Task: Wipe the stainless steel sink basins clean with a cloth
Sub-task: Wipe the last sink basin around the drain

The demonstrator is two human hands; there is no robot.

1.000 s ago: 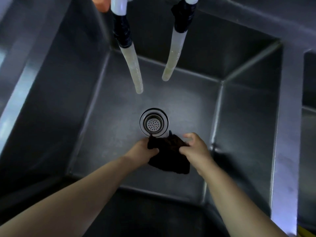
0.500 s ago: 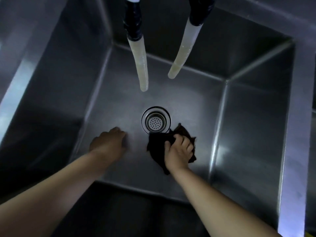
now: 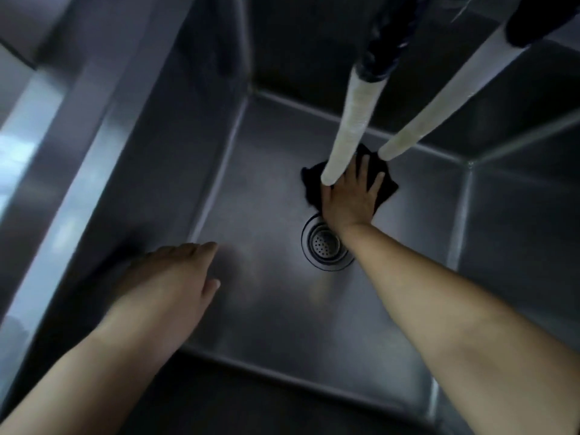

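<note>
Dark cloth (image 3: 386, 183) lies flat on the sink basin (image 3: 273, 309) floor, just past the far side of the drain strainer (image 3: 324, 244), under the tips of the two hanging hoses. Half a second ago it was bunched at the near right of the drain; now it has been pushed across to the far side. Right hand (image 3: 351, 199) presses down on the cloth, palm flat, fingers (image 3: 364, 166) straight and spread, not curled around the fabric; wrist sits over the far edge of the drain. Left hand (image 3: 175, 277) rests open on the basin floor near the left wall, fingers straight and close together, holding nothing; roughly the same spot as before, well apart from the cloth. Left pale hose (image 3: 348, 130) hangs in front of the cloth and hides part of it and the right hand's thumb side; right pale hose (image 3: 439, 102) ends just beside the cloth's far edge. Both have dark sleeves higher up. View has shifted closer and to the left, so the left rim fills more of the frame. Some motion blur.
</note>
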